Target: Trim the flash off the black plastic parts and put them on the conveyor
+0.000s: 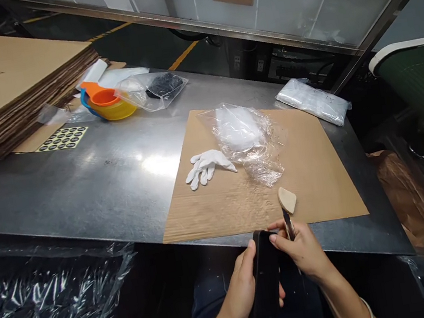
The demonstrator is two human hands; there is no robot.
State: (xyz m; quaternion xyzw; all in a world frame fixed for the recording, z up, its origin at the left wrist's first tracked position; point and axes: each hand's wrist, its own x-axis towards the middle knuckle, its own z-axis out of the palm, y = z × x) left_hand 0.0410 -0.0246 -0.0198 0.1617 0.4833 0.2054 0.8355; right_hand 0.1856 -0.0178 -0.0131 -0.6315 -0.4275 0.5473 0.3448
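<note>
My left hand [240, 286] is wrapped round a long black plastic-looking piece [267, 283] with rounded corners, held below the table's front edge. My right hand [301, 249] is closed on a slim dark tool [288, 224] that points up and away from me. Its thumb and a finger also touch the top corner of the black piece. Right at the tool's far end is a beige wedge-shaped pad [288, 200]; I cannot tell whether the two are joined. A white glove [209, 167] and a crumpled clear plastic bag [246, 133] lie beyond on a cardboard sheet [313, 181].
Stacked flat cardboard [20, 86] covers the left end of the metal table [128, 181]. Near it are nested orange and yellow scoops [113, 107], a bag with dark contents [164, 85] and a sticker sheet [63, 139]. A clear-wrapped packet [314, 101] lies at the right.
</note>
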